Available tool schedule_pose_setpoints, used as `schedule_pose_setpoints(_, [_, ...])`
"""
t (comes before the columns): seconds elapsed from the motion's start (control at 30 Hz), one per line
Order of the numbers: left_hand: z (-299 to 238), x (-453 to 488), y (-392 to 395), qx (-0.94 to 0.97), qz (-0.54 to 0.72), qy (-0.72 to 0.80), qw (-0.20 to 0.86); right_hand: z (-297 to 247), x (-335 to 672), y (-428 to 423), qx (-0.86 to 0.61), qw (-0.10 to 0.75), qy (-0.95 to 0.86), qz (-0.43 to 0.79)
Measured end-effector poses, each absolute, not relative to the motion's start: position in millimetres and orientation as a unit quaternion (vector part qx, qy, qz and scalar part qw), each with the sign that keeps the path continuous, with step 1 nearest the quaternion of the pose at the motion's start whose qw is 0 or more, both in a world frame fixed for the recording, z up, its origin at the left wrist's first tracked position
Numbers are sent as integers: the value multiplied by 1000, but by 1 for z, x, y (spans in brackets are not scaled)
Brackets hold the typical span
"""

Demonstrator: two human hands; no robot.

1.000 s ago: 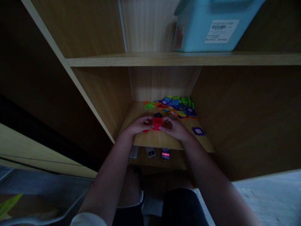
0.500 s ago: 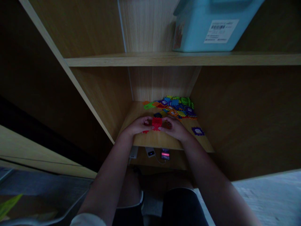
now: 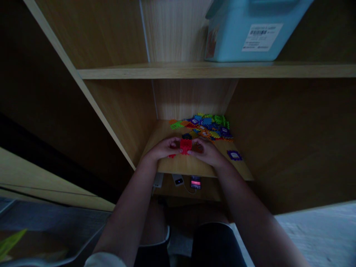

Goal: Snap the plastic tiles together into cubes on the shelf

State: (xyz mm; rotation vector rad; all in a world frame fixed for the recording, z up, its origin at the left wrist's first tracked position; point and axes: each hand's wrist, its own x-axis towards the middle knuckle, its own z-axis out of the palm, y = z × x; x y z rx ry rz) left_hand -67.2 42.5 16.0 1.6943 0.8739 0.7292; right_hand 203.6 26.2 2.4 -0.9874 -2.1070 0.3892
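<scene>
Between my two hands is a red toy building block [image 3: 185,146], raised a little over the wooden shelf board [image 3: 200,168]. My left hand [image 3: 167,147] grips its left side, thumb on the near face. On the right side my right hand [image 3: 205,149] closes on the same block with thumb and fingers. Another red piece [image 3: 172,155] lies under my left hand, mostly covered. Just beyond the block is a dark piece [image 3: 186,136]. A pile of colourful notched plastic pieces [image 3: 207,124] spreads over the back of the shelf. One purple piece [image 3: 234,155] lies apart, right of my right hand.
A light blue plastic bin [image 3: 239,40] with a white label stands on the upper shelf [image 3: 167,72]. On a lower ledge lie a phone with a lit screen [image 3: 195,182], a white device [image 3: 178,180] with a cable, and another white object [image 3: 158,180]. Cabinet walls flank both arms.
</scene>
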Motion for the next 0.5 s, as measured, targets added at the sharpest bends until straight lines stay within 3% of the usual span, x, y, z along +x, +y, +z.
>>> schedule_pose_setpoints(0.23, [23,-71,38,672,413,392,474,6,203,23,-396,411,-807,151])
schedule_pose_setpoints(0.37, [21,-69,45,581,565,412,417,15,196,14,-405,459,-787,79])
schedule_pose_setpoints(0.5, [21,-68,49,523,620,415,412,22,185,3,-398,454,-797,12])
